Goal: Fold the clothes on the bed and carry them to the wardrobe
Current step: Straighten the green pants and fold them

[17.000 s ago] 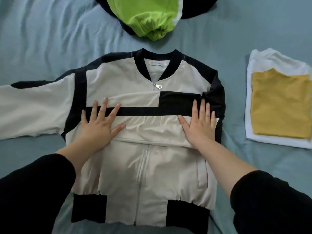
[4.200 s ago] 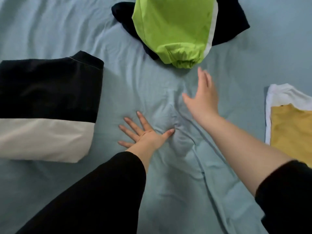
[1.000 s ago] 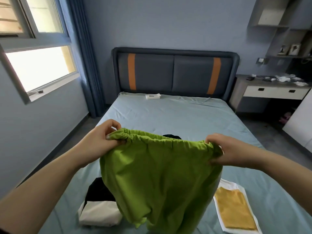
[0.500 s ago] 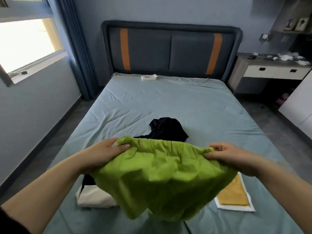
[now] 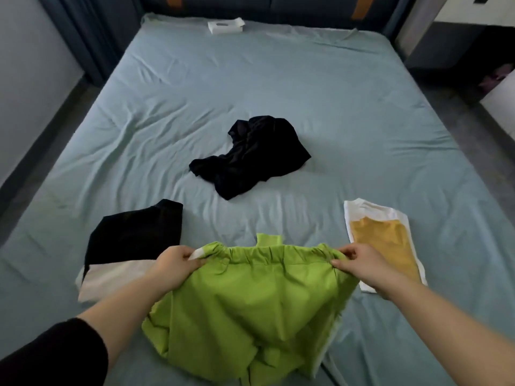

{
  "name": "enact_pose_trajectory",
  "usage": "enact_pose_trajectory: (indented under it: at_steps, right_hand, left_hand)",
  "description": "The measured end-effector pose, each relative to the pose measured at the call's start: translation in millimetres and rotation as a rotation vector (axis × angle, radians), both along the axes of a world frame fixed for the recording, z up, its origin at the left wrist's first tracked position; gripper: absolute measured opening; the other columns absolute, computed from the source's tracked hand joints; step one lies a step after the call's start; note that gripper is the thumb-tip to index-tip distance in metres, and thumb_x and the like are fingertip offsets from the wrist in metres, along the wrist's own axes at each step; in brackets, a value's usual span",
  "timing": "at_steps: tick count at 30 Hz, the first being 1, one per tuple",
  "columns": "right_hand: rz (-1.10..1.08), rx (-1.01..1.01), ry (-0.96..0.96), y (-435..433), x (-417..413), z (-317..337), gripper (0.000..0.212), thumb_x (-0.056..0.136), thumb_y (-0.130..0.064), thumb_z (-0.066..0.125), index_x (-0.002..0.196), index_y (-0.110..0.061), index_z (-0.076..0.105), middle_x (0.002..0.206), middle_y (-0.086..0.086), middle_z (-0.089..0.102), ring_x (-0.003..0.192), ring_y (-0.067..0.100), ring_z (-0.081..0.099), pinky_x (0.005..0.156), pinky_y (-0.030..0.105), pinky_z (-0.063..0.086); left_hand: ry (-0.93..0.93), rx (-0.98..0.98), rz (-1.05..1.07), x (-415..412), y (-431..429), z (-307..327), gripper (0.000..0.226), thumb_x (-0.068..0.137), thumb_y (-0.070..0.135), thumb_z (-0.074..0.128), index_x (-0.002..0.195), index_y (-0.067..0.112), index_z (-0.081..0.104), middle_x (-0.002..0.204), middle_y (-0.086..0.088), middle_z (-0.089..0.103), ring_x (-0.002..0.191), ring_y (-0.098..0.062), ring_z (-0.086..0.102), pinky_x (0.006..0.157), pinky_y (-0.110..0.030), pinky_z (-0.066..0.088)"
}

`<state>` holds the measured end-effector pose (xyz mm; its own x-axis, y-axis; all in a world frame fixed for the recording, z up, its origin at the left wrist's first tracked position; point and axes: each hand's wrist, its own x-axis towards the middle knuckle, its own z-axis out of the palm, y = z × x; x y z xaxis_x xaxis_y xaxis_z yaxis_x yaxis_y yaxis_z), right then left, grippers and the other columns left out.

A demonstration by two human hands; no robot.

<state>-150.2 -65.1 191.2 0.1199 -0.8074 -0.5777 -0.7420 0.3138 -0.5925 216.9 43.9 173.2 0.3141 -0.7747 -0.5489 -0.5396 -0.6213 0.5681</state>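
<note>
A lime-green garment (image 5: 250, 307) with an elastic waistband lies spread low over the near part of the blue-sheeted bed (image 5: 278, 87). My left hand (image 5: 175, 266) grips the waistband's left end and my right hand (image 5: 359, 263) grips its right end. A folded black-and-cream jacket (image 5: 131, 246) sits to the left. A folded yellow top (image 5: 381, 243) rests on a folded white one (image 5: 362, 210) to the right. A crumpled black garment (image 5: 250, 157) lies mid-bed.
A white tissue box (image 5: 225, 25) sits near the headboard (image 5: 278, 1). Dark curtains (image 5: 89, 37) hang at far left beside a grey wall. A bedside desk (image 5: 473, 12) and white furniture (image 5: 501, 104) stand at right, with floor along both bed sides.
Both hands have lowered the green garment from chest height down onto the bed, still gripping the waistband. The view has tilted down toward the mattress.
</note>
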Motion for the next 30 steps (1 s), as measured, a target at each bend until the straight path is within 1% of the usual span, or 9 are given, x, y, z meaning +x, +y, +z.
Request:
enact_pose_trajectory:
  at_steps: [3,6,10,15,18,23,25,27,30]
  right_hand:
    - [0.164,-0.177,0.252,-13,7,-47,0.014,0.083,-0.023,0.072,0.095,-0.017,0.068,0.096,0.002,0.066,0.088,0.018,0.059,0.071,0.028,0.042]
    - [0.294,-0.263,0.426,-25,13,-90,0.017,0.085,-0.038,0.066,0.086,-0.024,0.057,0.088,-0.002,0.057,0.081,0.020,0.056,0.069,0.034,0.046]
    - [-0.038,-0.121,0.178,-40,34,-139,0.016,0.089,-0.026,0.064,0.088,-0.017,0.051,0.079,0.002,0.059,0.076,0.030,0.065,0.075,0.047,0.055]
    - [-0.204,-0.302,0.035,-95,60,-150,0.014,0.089,-0.025,0.063,0.096,-0.020,0.052,0.093,0.004,0.061,0.090,0.030,0.063,0.081,0.040,0.052]
    - [-0.209,-0.371,-0.049,-139,82,-141,0.023,0.091,-0.021,0.057,0.114,-0.023,0.055,0.111,0.001,0.061,0.100,0.025,0.059,0.085,0.034,0.048]
    - [-0.100,-0.165,-0.169,-111,116,-146,0.053,0.094,-0.011,0.048,0.144,-0.029,0.040,0.121,-0.006,0.051,0.090,0.014,0.054,0.074,0.024,0.048]
    - [-0.076,-0.148,-0.147,-64,126,-152,0.048,0.094,-0.012,0.050,0.140,-0.027,0.045,0.123,-0.004,0.055,0.080,0.016,0.059,0.062,0.018,0.046]
    - [-0.074,0.022,-0.279,1,136,-161,0.033,0.095,-0.010,0.055,0.126,-0.018,0.057,0.119,0.000,0.064,0.089,0.015,0.065,0.069,0.016,0.048]
    - [-0.071,0.449,-0.465,104,155,-170,0.016,0.097,-0.006,0.050,0.108,-0.007,0.062,0.094,0.005,0.072,0.074,0.006,0.068,0.066,0.015,0.051]
  left_hand:
    - [-0.230,0.049,-0.090,0,-16,-55,0.029,0.084,0.048,0.065,0.073,0.022,0.064,0.074,0.002,0.064,0.075,-0.021,0.060,0.065,-0.035,0.046]
    - [-0.211,0.051,-0.033,0,-34,-103,0.022,0.089,0.041,0.061,0.078,0.023,0.064,0.073,0.002,0.065,0.073,-0.023,0.063,0.064,-0.032,0.046]
    - [0.119,0.054,0.348,-7,-56,-145,0.015,0.098,0.020,0.050,0.098,0.009,0.061,0.075,-0.008,0.069,0.060,-0.025,0.070,0.068,-0.039,0.059]
    - [0.011,-0.141,0.247,19,-103,-147,0.021,0.099,0.016,0.043,0.091,0.011,0.062,0.087,-0.011,0.070,0.087,-0.029,0.071,0.078,-0.040,0.056]
    - [0.038,-0.208,0.207,42,-145,-134,0.030,0.096,0.017,0.045,0.122,0.019,0.061,0.117,-0.011,0.067,0.103,-0.028,0.065,0.093,-0.045,0.052]
    - [0.018,-0.101,0.149,39,-119,-152,0.067,0.097,0.018,0.051,0.154,0.024,0.016,0.154,-0.006,0.033,0.124,-0.022,0.049,0.096,-0.031,0.042]
    - [0.069,-0.182,0.216,27,-78,-159,0.063,0.096,0.017,0.053,0.152,0.023,0.025,0.149,-0.006,0.042,0.130,-0.024,0.048,0.107,-0.041,0.040]
    - [0.050,-0.267,0.244,9,-22,-161,0.053,0.093,0.023,0.060,0.142,0.019,0.041,0.138,-0.004,0.052,0.125,-0.022,0.051,0.107,-0.042,0.041]
    - [-0.284,-0.296,0.034,-13,70,-166,0.057,0.082,0.052,0.065,0.127,0.018,0.053,0.126,-0.001,0.056,0.123,-0.024,0.050,0.107,-0.039,0.033]
